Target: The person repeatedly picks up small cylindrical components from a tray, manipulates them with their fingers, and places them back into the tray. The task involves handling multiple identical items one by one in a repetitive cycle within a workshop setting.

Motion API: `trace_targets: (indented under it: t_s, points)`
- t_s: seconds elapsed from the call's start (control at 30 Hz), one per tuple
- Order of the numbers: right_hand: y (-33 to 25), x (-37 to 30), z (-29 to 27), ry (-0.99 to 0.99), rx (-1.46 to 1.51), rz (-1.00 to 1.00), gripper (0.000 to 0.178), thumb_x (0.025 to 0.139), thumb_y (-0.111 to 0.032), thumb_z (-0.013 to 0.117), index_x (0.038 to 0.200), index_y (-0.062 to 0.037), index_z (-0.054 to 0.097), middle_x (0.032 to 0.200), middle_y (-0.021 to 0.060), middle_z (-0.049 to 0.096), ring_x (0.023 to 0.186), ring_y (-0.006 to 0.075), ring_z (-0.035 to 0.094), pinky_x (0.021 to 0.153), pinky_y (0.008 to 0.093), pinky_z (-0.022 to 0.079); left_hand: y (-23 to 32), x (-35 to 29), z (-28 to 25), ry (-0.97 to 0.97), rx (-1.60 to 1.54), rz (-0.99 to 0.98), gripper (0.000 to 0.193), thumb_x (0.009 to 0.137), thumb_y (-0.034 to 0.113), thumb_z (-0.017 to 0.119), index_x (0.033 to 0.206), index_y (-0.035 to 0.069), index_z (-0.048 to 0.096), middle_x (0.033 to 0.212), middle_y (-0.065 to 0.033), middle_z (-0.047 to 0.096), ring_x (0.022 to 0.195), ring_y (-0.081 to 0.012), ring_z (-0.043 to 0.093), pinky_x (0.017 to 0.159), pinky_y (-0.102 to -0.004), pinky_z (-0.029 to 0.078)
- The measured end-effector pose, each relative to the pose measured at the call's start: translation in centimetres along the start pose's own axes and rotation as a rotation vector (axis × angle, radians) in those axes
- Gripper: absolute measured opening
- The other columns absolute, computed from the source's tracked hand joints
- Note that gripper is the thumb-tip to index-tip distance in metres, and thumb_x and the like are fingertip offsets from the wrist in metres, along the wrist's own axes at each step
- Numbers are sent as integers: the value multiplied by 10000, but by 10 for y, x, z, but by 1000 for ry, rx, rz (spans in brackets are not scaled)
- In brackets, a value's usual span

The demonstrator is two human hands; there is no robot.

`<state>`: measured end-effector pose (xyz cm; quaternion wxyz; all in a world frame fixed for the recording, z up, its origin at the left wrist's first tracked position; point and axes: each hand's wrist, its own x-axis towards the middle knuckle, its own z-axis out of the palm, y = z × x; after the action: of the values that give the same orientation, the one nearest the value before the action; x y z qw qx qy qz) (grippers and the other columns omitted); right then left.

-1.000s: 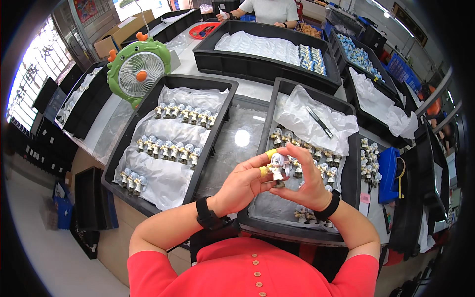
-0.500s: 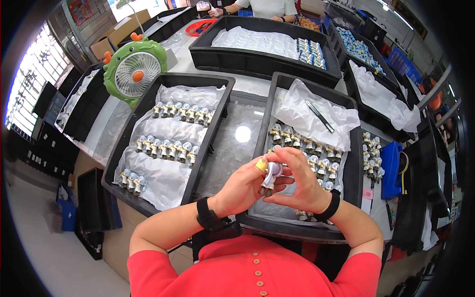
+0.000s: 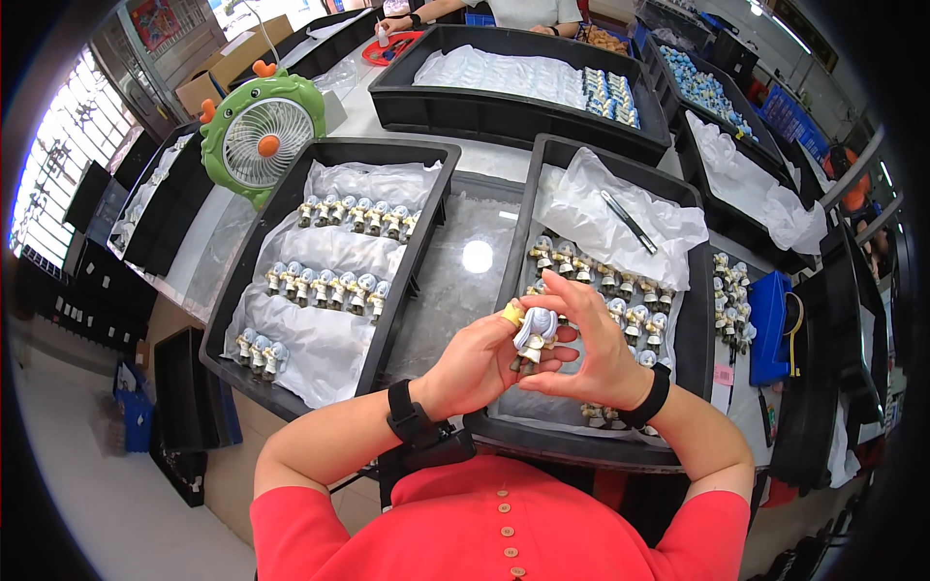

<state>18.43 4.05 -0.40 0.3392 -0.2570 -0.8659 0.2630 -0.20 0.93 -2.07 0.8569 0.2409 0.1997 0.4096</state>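
A small figurine (image 3: 535,334) with pale lilac hair, a white outfit and dark feet stands tilted in my left hand (image 3: 475,360). The left thumb, with a yellow cover on its tip, presses beside its head while fingers support it from behind. My right hand (image 3: 605,358) curves around the figurine's right side, index finger raised above the head and thumb near the feet, fingers apart. Any light contact there cannot be made out. Below my hands is a black tray (image 3: 528,208) with white paper and rows of similar figurines (image 3: 635,324).
Another black tray (image 3: 218,334) at left holds rows of figurines on paper. A pen-like tool (image 3: 628,221) lies on the right tray's paper. A green fan (image 3: 263,136) stands far left. Loose figurines (image 3: 728,300) and a blue bin (image 3: 770,329) are right. A co-worker's hand (image 3: 395,24) is opposite.
The figurine has turned in my left hand, showing more of its hair and white outfit. My right index finger has lifted from near its head. The co-worker's hand opposite has moved left.
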Motion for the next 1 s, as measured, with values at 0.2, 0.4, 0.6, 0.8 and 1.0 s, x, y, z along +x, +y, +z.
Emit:
trace_targets:
  t_s: [0.2,0.4,0.6,0.8,1.0]
  points:
    - [-2,1,-1,13,42,36,830,577,-168,857,1293,-58,451,1215,120,514,1147,278,473,881,336,483,1,1,1,-22,-24,4,490,1014,374,254,1332,18,368,1274,-162,497,1143,-295,538,925,-375,474]
    - [0,2,1,2,24,22,748,593,-133,844,1248,-61,489,1239,116,503,1164,275,464,833,302,528,1,0,2,-14,60,49,473,1010,359,303,1333,19,365,1287,-148,485,1147,-283,538,892,-349,491]
    - [-1,5,-4,-7,-70,-34,762,579,-170,856,1242,-56,497,1251,96,528,1171,294,460,925,363,448,2,-1,2,1,26,63,453,1008,349,318,1316,23,383,1262,-141,502,1123,-261,552,859,-338,498]
    - [1,4,-2,40,-62,-32,699,592,-204,845,1197,-61,526,1227,88,551,1152,319,465,981,413,381,2,1,-2,-15,4,100,432,1011,339,303,1317,46,386,1222,-124,529,1100,-245,562,864,-349,490]
    - [0,4,-2,98,-89,-72,586,602,-154,837,1116,-76,569,1209,93,556,1143,317,473,963,420,401,4,1,-1,14,-29,117,383,1013,300,295,1307,71,382,1213,-109,527,1125,-241,554,874,-362,476]
